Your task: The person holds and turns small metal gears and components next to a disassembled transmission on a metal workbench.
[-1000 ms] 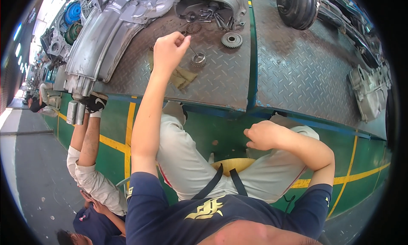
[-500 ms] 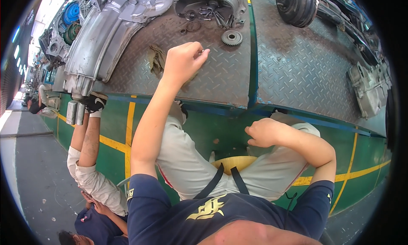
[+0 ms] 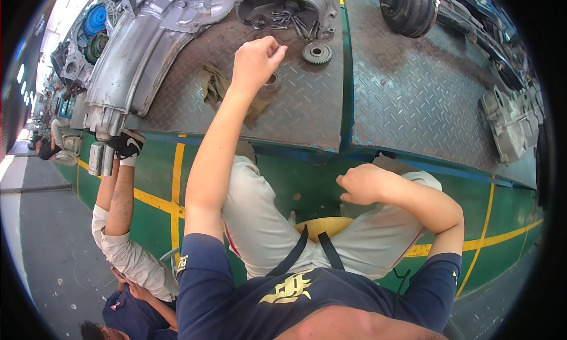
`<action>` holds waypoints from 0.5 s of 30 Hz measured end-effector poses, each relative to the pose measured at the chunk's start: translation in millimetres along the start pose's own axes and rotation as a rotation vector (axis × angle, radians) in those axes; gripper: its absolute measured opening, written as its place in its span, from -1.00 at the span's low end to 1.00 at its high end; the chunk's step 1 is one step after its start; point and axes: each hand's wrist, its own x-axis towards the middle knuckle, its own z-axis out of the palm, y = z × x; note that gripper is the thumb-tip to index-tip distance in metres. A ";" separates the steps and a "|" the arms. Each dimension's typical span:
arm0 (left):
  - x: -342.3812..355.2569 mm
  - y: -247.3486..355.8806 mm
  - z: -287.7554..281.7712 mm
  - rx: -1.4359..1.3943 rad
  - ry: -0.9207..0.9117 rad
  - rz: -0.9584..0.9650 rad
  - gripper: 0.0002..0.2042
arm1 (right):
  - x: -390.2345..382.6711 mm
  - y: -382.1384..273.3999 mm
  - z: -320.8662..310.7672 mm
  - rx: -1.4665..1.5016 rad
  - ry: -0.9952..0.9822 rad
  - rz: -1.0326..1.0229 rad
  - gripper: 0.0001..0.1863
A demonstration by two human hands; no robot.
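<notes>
My left hand (image 3: 256, 65) is raised over the near steel table (image 3: 307, 113), its fingers curled and the thumb pressed against them. Whatever it may hold is hidden. Below the wrist, partly covered by it, lies a dark toothed ring (image 3: 273, 82). A steel gear (image 3: 317, 53) rests flat to the right of this hand. Beyond it an open metal housing (image 3: 328, 6) has several bolts (image 3: 299, 28) at its mouth. My right hand (image 3: 361, 184) hangs over my right thigh, closed loosely, away from the table.
A large silver gearbox casing (image 3: 127, 62) lies at the left, with a brown rag (image 3: 212, 83) beside it. On the right table are a black drum (image 3: 407, 9) and a grey casting (image 3: 511, 124). Another person (image 3: 139, 263) sits at the left with legs stretched towards the table.
My left hand has moved farther over the table, uncovering the toothed ring below the wrist. My right hand keeps its place. The whole view has shifted slightly.
</notes>
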 end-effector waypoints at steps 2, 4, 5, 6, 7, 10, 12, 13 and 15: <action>-1.2 -4.1 -1.0 0.002 0.010 -0.050 -0.77 | -0.7 0.5 -1.3 0.004 -0.006 0.004 -0.59; -4.5 -6.6 -3.5 0.003 0.028 -0.039 -0.77 | -1.8 -0.1 -1.9 0.008 -0.010 0.010 -0.59; -7.5 -6.6 -5.4 -0.077 0.039 -0.107 -0.78 | -2.5 -0.4 -1.9 0.014 -0.005 0.025 -0.62; -9.0 -7.3 -7.6 -0.158 0.050 -0.174 -0.78 | -2.8 -0.7 -1.8 0.019 0.001 0.040 -0.65; -10.7 -10.7 -10.1 -0.262 0.092 -0.201 -0.79 | -3.0 -1.3 -2.1 0.019 0.003 0.040 -0.65; -19.2 -21.0 -25.3 -0.402 0.059 -0.408 -0.79 | -2.2 -1.6 -1.6 0.015 0.001 0.033 -0.65; -21.9 -24.0 -36.1 -0.414 0.018 -0.437 -0.81 | -0.3 -0.2 1.3 0.019 0.009 0.021 -0.65; -24.4 -27.2 -40.3 -0.446 -0.040 -0.447 -0.82 | 0.7 -0.7 1.7 0.017 0.010 0.022 -0.65; -30.2 -35.0 -44.7 -0.507 -0.128 -0.429 -0.87 | 2.3 -1.5 2.4 0.010 -0.006 0.030 -0.64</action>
